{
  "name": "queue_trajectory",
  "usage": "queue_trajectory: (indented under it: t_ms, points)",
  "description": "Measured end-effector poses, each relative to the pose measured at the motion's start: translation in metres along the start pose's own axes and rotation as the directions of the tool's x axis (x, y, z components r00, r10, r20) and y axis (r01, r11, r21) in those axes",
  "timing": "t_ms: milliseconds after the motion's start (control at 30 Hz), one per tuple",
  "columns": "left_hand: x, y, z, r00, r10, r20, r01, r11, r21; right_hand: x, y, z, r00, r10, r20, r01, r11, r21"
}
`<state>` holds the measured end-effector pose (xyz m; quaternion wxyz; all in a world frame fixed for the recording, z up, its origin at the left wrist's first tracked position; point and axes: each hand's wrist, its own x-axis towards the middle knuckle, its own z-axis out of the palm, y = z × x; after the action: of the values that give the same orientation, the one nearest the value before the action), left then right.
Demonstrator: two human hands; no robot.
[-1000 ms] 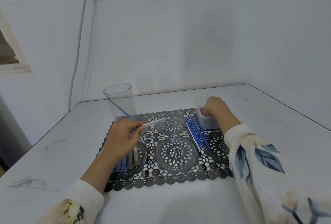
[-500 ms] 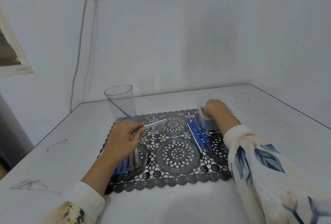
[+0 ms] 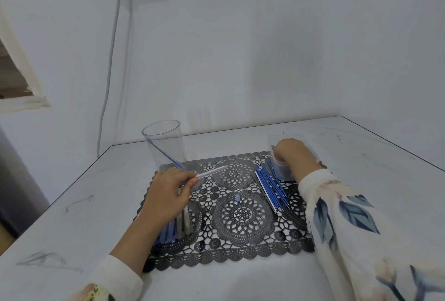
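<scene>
Nearest, pen barrels (image 3: pixel 179 226) lie on the lace mat (image 3: pixel 243 249) under the left hand (image 3: pixel 168 192), which pinches a white tube (image 3: pixel 212 172). Farther right, well apart, the right hand (image 3: pixel 291 151) dips into a small clear tub (image 3: pixel 282 172), its grip hidden. A tall cup (image 3: pixel 166 143) stands beyond.

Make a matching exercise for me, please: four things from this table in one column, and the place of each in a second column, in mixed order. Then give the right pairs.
Things:
1. tall clear plastic cup
2. translucent white pen tube
3. row of thin blue sticks
4. small pale blue cap

Places:
A. lies alone near the middle of the black lace mat
B. pinched by the left hand
C. stands at the mat's far left corner, single blue stick leaning inside
D. lies beside the small clear tub that the right hand covers

Pairs: 1-C, 2-B, 3-D, 4-A.
</scene>
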<state>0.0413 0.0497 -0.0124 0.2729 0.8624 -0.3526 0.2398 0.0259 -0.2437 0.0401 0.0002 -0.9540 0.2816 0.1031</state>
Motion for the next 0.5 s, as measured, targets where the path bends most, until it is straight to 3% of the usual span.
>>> queue_trajectory:
  t_ms: [100, 233, 400, 500]
  points:
    - [0.0, 0.001, 0.0, 1.0, 0.019, -0.013, -0.019, 1.0, 0.008, -0.006, 0.0, 0.001, 0.999, -0.014, 0.048, 0.016, 0.999, -0.03]
    - [0.0, -0.002, 0.001, 1.0, 0.013, -0.017, -0.013, 1.0, 0.01, -0.007, 0.001, -0.001, 1.0, -0.01, 0.027, 0.008, 0.997, 0.079]
    - [0.0, 0.0, 0.0, 1.0, 0.017, -0.019, -0.017, 1.0, 0.009, -0.011, 0.005, -0.011, 0.985, -0.023, -0.169, 0.045, 0.991, 0.128]
    - [0.0, 0.0, 0.0, 1.0, 0.013, -0.016, -0.013, 1.0, 0.002, -0.012, 0.0, -0.013, 0.955, 0.011, -0.298, 0.068, 0.965, 0.254]
